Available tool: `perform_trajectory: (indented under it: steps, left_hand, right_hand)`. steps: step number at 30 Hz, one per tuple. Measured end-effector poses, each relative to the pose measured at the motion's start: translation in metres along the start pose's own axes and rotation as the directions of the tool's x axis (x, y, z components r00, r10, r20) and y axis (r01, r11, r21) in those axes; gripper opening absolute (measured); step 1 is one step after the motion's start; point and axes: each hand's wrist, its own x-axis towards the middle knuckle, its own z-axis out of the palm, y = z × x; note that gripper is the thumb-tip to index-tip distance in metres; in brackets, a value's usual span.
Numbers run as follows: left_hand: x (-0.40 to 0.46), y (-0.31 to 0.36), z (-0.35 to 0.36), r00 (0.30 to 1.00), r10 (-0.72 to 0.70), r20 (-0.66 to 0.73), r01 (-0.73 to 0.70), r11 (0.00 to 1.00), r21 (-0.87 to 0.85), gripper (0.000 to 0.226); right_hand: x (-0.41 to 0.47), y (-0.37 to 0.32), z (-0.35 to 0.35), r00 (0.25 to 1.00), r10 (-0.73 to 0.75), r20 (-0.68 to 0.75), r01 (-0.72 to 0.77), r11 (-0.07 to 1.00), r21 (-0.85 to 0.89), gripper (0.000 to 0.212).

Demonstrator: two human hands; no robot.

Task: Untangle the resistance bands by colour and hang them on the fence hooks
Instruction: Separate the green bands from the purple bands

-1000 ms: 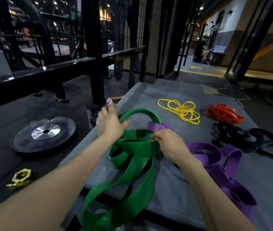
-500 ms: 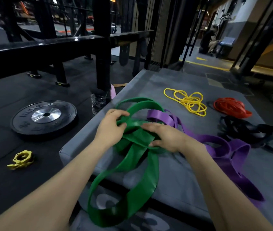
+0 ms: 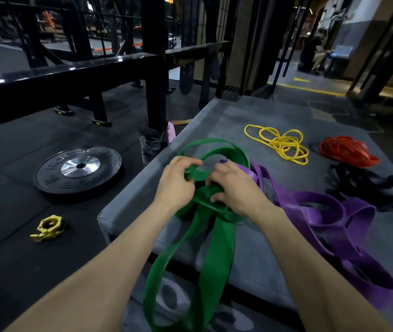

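On my far left I see one yellow collar clamp (image 3: pixel 48 227), ridged plastic, on the dark rubber floor, and one round black weight plate (image 3: pixel 78 169) with a shiny metal hub. At the near left corner of the grey padded platform (image 3: pixel 226 116), my left hand (image 3: pixel 175 185) curls its fingers round a strand of the green band (image 3: pixel 217 238), a wide, flat, smooth rubber loop whose tails hang over the platform's front edge. My right hand (image 3: pixel 235 188) grips the same green knot, fingers bent. Just right of it, one broad purple band (image 3: pixel 329 219) sprawls in flat coils. Beyond lie a thin yellow band (image 3: pixel 280 143), a red bundle (image 3: pixel 346 150) and black bands (image 3: pixel 368 185); I cannot count those.
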Motion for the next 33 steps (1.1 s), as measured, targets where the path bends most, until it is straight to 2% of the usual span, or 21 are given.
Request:
perform_trajectory:
  steps: [6, 10, 12, 14, 17, 18, 19, 20, 21, 22, 23, 25, 26, 28, 30, 31, 33]
  left_hand:
    - [0.004, 0.02, -0.006, 0.983, 0.109, -0.146, -0.11, 0.994, 0.003, 0.046]
    - [0.006, 0.035, -0.003, 0.942, 0.249, -0.225, -0.247, 0.968, 0.038, 0.042]
    - [0.012, 0.04, -0.003, 0.927, 0.275, -0.256, -0.276, 0.961, 0.033, 0.042]
    - [0.017, 0.038, -0.005, 0.931, 0.253, -0.263, -0.255, 0.967, 0.027, 0.048]
    - [0.021, 0.025, -0.013, 0.973, 0.098, -0.21, -0.099, 0.995, 0.004, 0.06]
    - [0.02, 0.018, -0.014, 0.985, 0.042, -0.165, -0.032, 0.998, 0.06, 0.065]
    - [0.018, 0.012, -0.015, 0.995, -0.023, -0.096, 0.042, 0.978, 0.204, 0.067]
    - [0.015, 0.008, -0.014, 0.995, -0.1, -0.02, 0.1, 0.916, 0.389, 0.066]
    - [0.012, 0.007, -0.013, 0.988, -0.151, 0.026, 0.115, 0.841, 0.528, 0.059]
    - [0.012, 0.008, -0.011, 0.988, -0.151, 0.038, 0.103, 0.814, 0.572, 0.049]
    - [0.012, 0.014, -0.009, 0.995, -0.094, 0.017, 0.07, 0.843, 0.533, 0.04]
    - [0.015, 0.03, -0.001, 0.993, 0.102, -0.054, -0.085, 0.961, 0.263, 0.041]
    - [0.016, 0.042, 0.003, 0.985, 0.167, -0.043, -0.162, 0.981, 0.106, 0.049]
    - [0.015, 0.06, 0.012, 0.973, 0.204, 0.106, -0.194, 0.976, -0.096, 0.077]
    - [0.014, 0.065, 0.019, 0.953, 0.172, 0.25, -0.134, 0.978, -0.161, 0.104]
    - [0.014, 0.064, 0.02, 0.938, 0.168, 0.303, -0.115, 0.976, -0.187, 0.112]
    - [0.016, 0.062, 0.022, 0.913, 0.174, 0.369, -0.117, 0.978, -0.172, 0.113]
  right_hand:
    - [-0.002, 0.006, -0.021, 0.962, 0.196, -0.193, -0.103, 0.907, 0.407, 0.027]
    - [-0.002, 0.01, -0.04, 0.898, 0.352, -0.264, -0.108, 0.758, 0.644, 0.016]
    - [-0.002, 0.013, -0.043, 0.85, 0.43, -0.303, -0.081, 0.676, 0.732, 0.023]
    - [-0.003, 0.022, -0.047, 0.76, 0.559, -0.332, -0.011, 0.522, 0.853, 0.028]
    - [-0.01, 0.051, -0.055, 0.511, 0.817, -0.267, 0.163, 0.213, 0.963, 0.027]
    - [-0.014, 0.062, -0.055, 0.433, 0.872, -0.227, 0.224, 0.14, 0.965, 0.027]
    - [-0.018, 0.07, -0.054, 0.387, 0.899, -0.204, 0.262, 0.105, 0.959, 0.028]
    - [-0.02, 0.075, -0.052, 0.38, 0.903, -0.2, 0.269, 0.1, 0.958, 0.028]
    - [-0.022, 0.076, -0.05, 0.41, 0.888, -0.209, 0.254, 0.108, 0.961, 0.028]
    - [-0.023, 0.074, -0.047, 0.466, 0.857, -0.22, 0.229, 0.123, 0.966, 0.027]
    - [-0.024, 0.071, -0.045, 0.532, 0.814, -0.231, 0.199, 0.144, 0.969, 0.026]
    - [-0.025, 0.066, -0.045, 0.641, 0.726, -0.25, 0.157, 0.195, 0.968, 0.026]
    - [-0.027, 0.065, -0.045, 0.682, 0.684, -0.257, 0.156, 0.208, 0.966, 0.026]
    - [-0.033, 0.062, -0.047, 0.759, 0.593, -0.269, 0.191, 0.192, 0.963, 0.02]
    - [-0.041, 0.063, -0.049, 0.816, 0.511, -0.271, 0.232, 0.14, 0.963, 0.012]
    - [-0.044, 0.064, -0.05, 0.833, 0.486, -0.264, 0.244, 0.104, 0.964, 0.017]
    - [-0.05, 0.065, -0.052, 0.837, 0.487, -0.25, 0.258, 0.052, 0.965, 0.03]
